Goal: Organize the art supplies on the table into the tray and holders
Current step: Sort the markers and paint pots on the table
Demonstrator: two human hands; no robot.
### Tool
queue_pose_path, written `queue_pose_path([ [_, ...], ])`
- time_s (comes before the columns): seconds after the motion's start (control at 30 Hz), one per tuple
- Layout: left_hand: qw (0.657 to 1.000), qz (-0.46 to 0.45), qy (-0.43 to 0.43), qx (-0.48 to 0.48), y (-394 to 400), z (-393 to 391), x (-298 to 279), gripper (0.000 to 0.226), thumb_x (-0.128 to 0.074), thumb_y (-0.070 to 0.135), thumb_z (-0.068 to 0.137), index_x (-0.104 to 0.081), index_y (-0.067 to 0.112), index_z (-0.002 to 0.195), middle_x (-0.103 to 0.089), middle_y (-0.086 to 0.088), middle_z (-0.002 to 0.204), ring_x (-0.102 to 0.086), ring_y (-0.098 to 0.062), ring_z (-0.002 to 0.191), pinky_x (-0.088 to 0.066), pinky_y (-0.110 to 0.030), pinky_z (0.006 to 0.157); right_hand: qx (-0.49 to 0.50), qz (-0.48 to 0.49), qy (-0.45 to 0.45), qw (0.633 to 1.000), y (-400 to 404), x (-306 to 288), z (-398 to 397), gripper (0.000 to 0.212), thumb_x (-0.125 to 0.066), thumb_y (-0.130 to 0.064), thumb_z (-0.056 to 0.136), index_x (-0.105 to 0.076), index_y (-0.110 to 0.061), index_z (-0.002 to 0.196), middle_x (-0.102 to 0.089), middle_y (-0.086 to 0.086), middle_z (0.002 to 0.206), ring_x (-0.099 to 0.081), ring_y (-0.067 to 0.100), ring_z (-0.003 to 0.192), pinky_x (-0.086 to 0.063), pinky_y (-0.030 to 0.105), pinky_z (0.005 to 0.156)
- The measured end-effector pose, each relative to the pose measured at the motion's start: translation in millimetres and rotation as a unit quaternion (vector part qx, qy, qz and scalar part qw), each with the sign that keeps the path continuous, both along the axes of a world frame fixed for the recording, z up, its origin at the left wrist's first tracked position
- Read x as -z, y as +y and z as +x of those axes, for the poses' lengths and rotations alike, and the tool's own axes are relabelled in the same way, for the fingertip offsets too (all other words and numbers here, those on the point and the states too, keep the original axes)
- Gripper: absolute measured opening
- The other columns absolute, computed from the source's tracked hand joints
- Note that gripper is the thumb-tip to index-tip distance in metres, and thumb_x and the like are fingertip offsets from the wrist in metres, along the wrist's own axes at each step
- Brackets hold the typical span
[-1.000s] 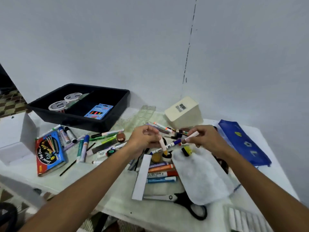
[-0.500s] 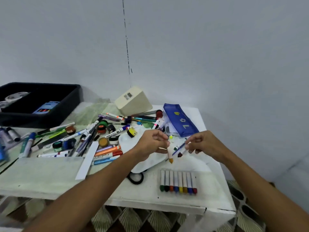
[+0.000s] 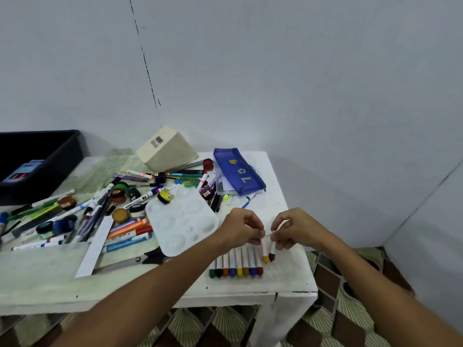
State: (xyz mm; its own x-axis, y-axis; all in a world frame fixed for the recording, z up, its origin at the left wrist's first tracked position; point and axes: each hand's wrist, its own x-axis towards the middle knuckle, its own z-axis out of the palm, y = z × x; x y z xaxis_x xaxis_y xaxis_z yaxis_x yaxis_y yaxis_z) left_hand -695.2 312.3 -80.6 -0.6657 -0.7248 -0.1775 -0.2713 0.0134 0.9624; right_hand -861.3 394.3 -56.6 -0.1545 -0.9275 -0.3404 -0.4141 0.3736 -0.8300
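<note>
Two hands meet just above the right end of a row of crayons [image 3: 236, 264] that lies side by side near the front right corner of the white tabletop [image 3: 273, 186]. Left hand [image 3: 241, 230] pinches a pale crayon with a yellow tip [image 3: 263, 250], its tip pointing down and just beside the last crayon in the row. Right hand [image 3: 292, 227] pinches a crayon with a dark brown tip [image 3: 271, 252], also tip down, right next to the yellow one; whether either tip touches the tabletop cannot be told.

Left of the row sits a white paint palette [image 3: 181, 221] with round wells, and a small jar with a yellow label [image 3: 165, 195] rests at its far edge. Behind the row, toward the wall, lies a blue pencil pouch [image 3: 239, 172]. Left of the palette, markers, pens and small paint pots lie scattered in a heap [image 3: 100, 209], with a white paper strip [image 3: 96, 246] on its near side. Beyond the heap stands a cream box [image 3: 167, 149] with a barcode label, and the black tray [image 3: 47, 161] sits at the far left, holding a blue packet [image 3: 23, 170].
</note>
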Motion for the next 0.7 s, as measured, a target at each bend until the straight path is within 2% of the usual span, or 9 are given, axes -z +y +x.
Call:
queue_pose_path([
  [0.1,0.995,-0.089,-0.044,0.009,1.0,-3.8,5.6,0.014,-0.075,-0.005,0.075,-0.068,0.006,0.071,-0.067,-0.012,0.07,-0.065,-0.02,0.063,-0.06,-0.034,0.068,-0.01,0.008,0.006,1.0,1.6,4.6,2.1,0.014,-0.073,-0.001,0.081,-0.066,0.004,0.091,-0.072,0.019,0.073,-0.07,0.027,0.063,-0.057,0.029,0.058],
  [0.2,0.978,-0.185,-0.095,0.032,1.2,-1.7,11.1,0.006,-0.078,0.007,0.073,-0.074,0.009,0.078,-0.073,-0.005,0.078,-0.065,-0.009,0.068,-0.055,-0.026,0.072,-0.008,0.013,0.017,1.0,1.8,8.1,4.0,0.012,-0.072,0.001,0.081,-0.066,0.003,0.09,-0.072,0.019,0.073,-0.07,0.025,0.06,-0.057,0.029,0.057],
  [0.3,0.967,-0.223,-0.117,0.045,4.7,0.5,16.3,0.008,-0.077,0.013,0.074,-0.077,0.013,0.083,-0.074,0.001,0.081,-0.064,-0.004,0.07,-0.055,-0.024,0.073,-0.001,0.023,0.021,1.0,1.2,10.2,6.3,0.013,-0.072,0.003,0.079,-0.067,0.003,0.091,-0.071,0.022,0.075,-0.069,0.024,0.057,-0.058,0.03,0.057],
  [0.43,0.951,-0.263,-0.14,0.078,9.6,2.8,17.5,0.018,-0.079,0.024,0.075,-0.077,0.015,0.091,-0.073,0.001,0.088,-0.064,-0.008,0.077,-0.052,-0.022,0.07,-0.002,0.032,0.039,0.999,1.7,13.5,10.6,0.014,-0.073,0.005,0.078,-0.068,0.004,0.09,-0.07,0.022,0.072,-0.069,0.024,0.056,-0.057,0.029,0.054],
  [0.53,0.942,-0.286,-0.132,0.113,10.6,5.2,17.6,0.016,-0.078,0.022,0.076,-0.076,0.013,0.09,-0.071,-0.001,0.092,-0.062,-0.011,0.081,-0.053,-0.029,0.075,-0.006,0.035,0.052,0.998,1.1,14.4,13.2,0.014,-0.072,0.006,0.078,-0.068,0.004,0.091,-0.07,0.024,0.076,-0.069,0.023,0.056,-0.056,0.027,0.052],
  [0.7,0.917,-0.34,-0.138,0.155,11.5,6.4,16.0,0.016,-0.075,0.023,0.08,-0.077,0.012,0.091,-0.069,-0.001,0.1,-0.06,-0.011,0.091,-0.051,-0.028,0.08,-0.011,0.043,0.073,0.996,0.9,15.4,15.4,0.012,-0.073,0.008,0.076,-0.066,0.008,0.085,-0.069,0.027,0.078,-0.069,0.023,0.056,-0.058,0.029,0.055],
])
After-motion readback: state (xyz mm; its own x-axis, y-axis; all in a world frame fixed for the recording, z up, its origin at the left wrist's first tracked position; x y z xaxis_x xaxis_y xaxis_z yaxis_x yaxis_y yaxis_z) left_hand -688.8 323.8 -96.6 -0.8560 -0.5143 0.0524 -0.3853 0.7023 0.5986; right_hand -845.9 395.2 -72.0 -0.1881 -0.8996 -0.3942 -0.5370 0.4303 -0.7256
